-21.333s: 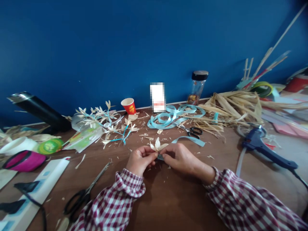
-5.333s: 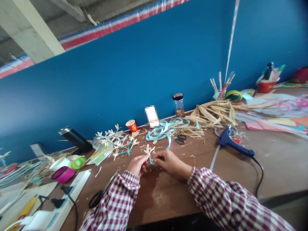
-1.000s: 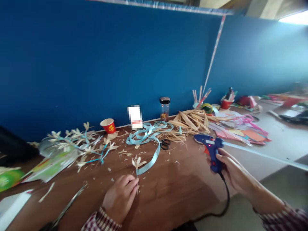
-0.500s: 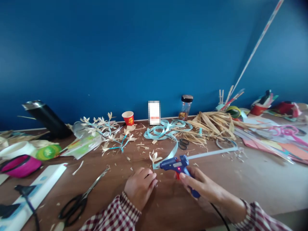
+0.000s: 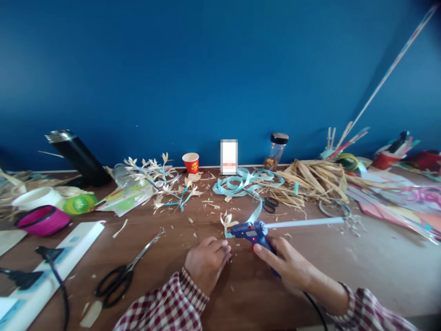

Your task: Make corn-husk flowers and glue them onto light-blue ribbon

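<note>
My right hand [image 5: 291, 264] is closed around the handle of a blue glue gun [image 5: 253, 231], its red light lit and a long pale glue stick [image 5: 306, 223] poking out the back. The nozzle points left at the base of a small cream husk flower [image 5: 227, 221], where light blue ribbon [image 5: 255, 212] meets the stem. Whether the tip touches it, I cannot tell. Below the blossom my left hand [image 5: 207, 262] pinches the flower's stem, mostly hidden by the fingers. The ribbon runs back from there to a loose coil.
Black-handled scissors [image 5: 119, 278] and a white power strip [image 5: 70, 250] lie at left. Behind are finished flower sprigs [image 5: 181, 200], a red paper cup [image 5: 191, 162], small scissors [image 5: 270, 204], a jar [image 5: 276, 151] and dry husks [image 5: 315, 179]. A dark flask [image 5: 81, 158] leans against the wall.
The view has swung slightly left, so the scene sits further right. The glue gun's stick is now nearly level, and the nozzle is closer to the flower. Both hands keep their holds.
</note>
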Motion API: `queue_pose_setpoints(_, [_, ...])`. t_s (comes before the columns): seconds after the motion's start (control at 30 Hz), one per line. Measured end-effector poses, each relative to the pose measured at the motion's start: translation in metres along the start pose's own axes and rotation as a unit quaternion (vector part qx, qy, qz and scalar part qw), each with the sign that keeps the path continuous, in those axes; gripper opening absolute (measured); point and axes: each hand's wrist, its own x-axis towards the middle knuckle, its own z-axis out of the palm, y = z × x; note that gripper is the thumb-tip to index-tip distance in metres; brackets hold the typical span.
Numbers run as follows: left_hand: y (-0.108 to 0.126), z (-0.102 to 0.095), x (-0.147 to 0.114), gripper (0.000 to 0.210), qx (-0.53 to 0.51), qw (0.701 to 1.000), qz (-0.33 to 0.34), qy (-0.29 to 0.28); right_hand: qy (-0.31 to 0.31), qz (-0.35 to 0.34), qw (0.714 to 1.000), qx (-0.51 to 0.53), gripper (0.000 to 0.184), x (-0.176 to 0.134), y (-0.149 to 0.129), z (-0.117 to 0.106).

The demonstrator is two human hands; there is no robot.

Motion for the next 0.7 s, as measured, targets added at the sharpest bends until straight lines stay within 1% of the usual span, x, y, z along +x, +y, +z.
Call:
queue_pose_setpoints(0.17, [-0.0003, -0.0003, -0.0011, 0.009, 0.009, 1.0, 0.002, 0.004, -0.015, 0.001, 1.0, -0.009, 0.038, 0.0037, -0.0036, -0.0006])
queue_pose_setpoints(0.37, [0.002, -0.0026, 0.0001, 0.012, 0.019, 1.0, -0.006, -0.012, -0.033, -0.004, 0.999, -0.039, 0.038, 0.0057, -0.0016, 0.0008])
queue_pose_setpoints(0.57, [0.0011, -0.003, 0.0015, 0.01, 0.014, 1.0, 0.001, -0.01, -0.031, -0.009, 0.997, -0.076, 0.036, 0.0072, -0.003, 0.0003])
queue_pose_setpoints(0.7, [0.0002, -0.0017, 0.0001, 0.011, 0.017, 1.0, -0.003, -0.021, -0.025, -0.02, 0.996, -0.083, 0.034, 0.0072, -0.0033, -0.0013])
